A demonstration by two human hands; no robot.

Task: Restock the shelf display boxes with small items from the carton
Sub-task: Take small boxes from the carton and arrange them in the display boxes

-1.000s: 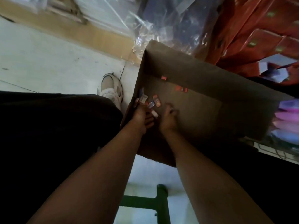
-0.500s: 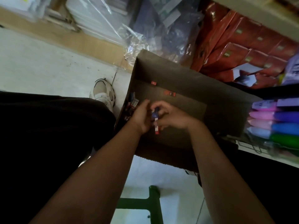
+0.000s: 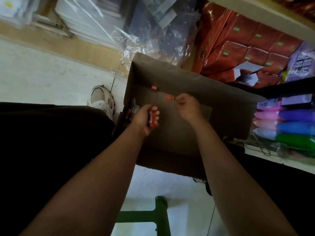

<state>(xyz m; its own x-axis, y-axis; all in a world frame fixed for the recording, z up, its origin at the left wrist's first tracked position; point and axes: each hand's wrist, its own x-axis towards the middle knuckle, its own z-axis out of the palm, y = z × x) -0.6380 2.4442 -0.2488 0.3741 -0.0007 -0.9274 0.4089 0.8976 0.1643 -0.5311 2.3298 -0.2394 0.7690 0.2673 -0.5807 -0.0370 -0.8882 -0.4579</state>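
Note:
A brown carton (image 3: 187, 79) lies open on the floor in front of me. My left hand (image 3: 144, 117) is inside it, closed around a small stack of red items (image 3: 152, 120). My right hand (image 3: 186, 106) reaches to the carton's back wall with its fingertips at a small red item (image 3: 170, 97). Another red item (image 3: 154, 88) lies to the left of that one. A few more small items (image 3: 132, 110) sit piled in the carton's left corner. Whether the right fingers grip the red item is unclear.
Red boxes (image 3: 247, 53) are stacked on the shelf at the upper right, with coloured tubes (image 3: 289, 123) on a lower shelf at the right. Plastic-wrapped packs (image 3: 136, 28) lean behind the carton. My white shoe (image 3: 102, 101) stands left of it; a green stool frame (image 3: 158, 217) is below.
My hands have parted: the left one keeps the gathered items and has drawn back, while the right one has reached forward to the red item at the carton's back wall.

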